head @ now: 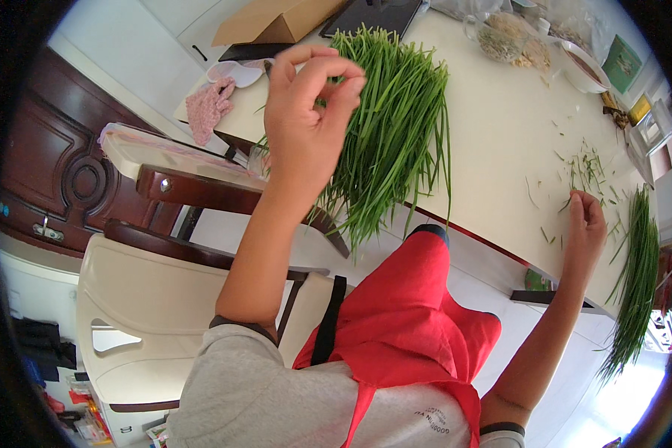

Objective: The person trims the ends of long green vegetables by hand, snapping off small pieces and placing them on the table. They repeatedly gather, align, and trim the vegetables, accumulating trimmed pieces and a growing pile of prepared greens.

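My left hand [319, 103] is raised in front of a big heap of long green chives [392, 123]; its thumb and index tips meet, with nothing visible between them. The heap lies on the cream table [481, 145], and its lower ends hang over the edge. At the right, my right hand [588, 221] pinches a thin green chive scrap [567, 203] just above the tabletop. Small cut or torn chive pieces [588, 168] are scattered beyond it. Right of that hand, a narrower bundle of chives [635, 269] lies along the table's right end, its tips hanging over.
A chair with a cream seat [140, 313] stands at my left. At the table's far left lie a pink cloth [210, 109], a white spoon-shaped item [235, 73] and a cardboard box [280, 22]. A glass jug [501, 42] and a white bowl [585, 67] stand far right.
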Motion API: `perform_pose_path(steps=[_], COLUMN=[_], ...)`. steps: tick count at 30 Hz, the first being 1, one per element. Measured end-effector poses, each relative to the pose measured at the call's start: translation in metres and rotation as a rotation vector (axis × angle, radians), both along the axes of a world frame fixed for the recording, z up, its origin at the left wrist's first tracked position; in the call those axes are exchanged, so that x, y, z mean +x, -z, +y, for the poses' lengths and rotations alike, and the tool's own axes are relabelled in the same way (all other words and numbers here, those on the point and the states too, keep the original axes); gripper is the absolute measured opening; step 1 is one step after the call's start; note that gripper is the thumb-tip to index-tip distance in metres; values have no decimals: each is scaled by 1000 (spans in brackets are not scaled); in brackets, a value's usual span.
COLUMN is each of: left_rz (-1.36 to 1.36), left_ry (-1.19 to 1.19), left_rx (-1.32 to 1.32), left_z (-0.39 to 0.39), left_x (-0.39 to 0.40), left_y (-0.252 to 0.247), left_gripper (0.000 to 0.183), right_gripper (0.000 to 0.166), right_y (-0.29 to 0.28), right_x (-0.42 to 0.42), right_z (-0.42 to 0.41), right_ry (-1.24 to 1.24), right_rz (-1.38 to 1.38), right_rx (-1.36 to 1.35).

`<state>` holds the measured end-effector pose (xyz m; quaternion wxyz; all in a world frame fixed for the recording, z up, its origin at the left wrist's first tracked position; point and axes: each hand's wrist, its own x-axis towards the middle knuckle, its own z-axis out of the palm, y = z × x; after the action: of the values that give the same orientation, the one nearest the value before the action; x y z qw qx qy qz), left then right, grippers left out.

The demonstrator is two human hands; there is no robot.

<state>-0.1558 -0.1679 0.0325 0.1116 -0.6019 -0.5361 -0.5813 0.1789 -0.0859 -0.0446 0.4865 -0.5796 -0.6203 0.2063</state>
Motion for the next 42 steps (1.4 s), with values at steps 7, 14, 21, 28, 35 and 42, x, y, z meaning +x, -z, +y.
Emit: perform_pose_path(steps=[7, 14, 21, 28, 35, 42], left_rz=[160, 374, 298, 344, 700, 714], left_ry=[153, 99, 350, 39, -57, -86], left_rx=[167, 158, -50, -277, -218, -210], left_z=[49, 63, -34, -90, -75, -82], left_x=[127, 203, 109, 25, 30, 26], left_y=[-6, 54, 58, 75, 68, 65], left_gripper=[14, 19, 26, 29, 25, 18], right_gripper=[21, 20, 19, 21, 21, 21], right_y=[2, 6, 3, 0, -1, -2], right_x=[5, 10, 3, -1, 0, 0], right_z=[2, 9, 1, -2, -3, -3], right_ry=[17, -46, -5, -12, -6, 4], right_rz=[4, 5, 20, -35, 0, -11], right_rx=[-13, -3, 18, 20, 2, -29])
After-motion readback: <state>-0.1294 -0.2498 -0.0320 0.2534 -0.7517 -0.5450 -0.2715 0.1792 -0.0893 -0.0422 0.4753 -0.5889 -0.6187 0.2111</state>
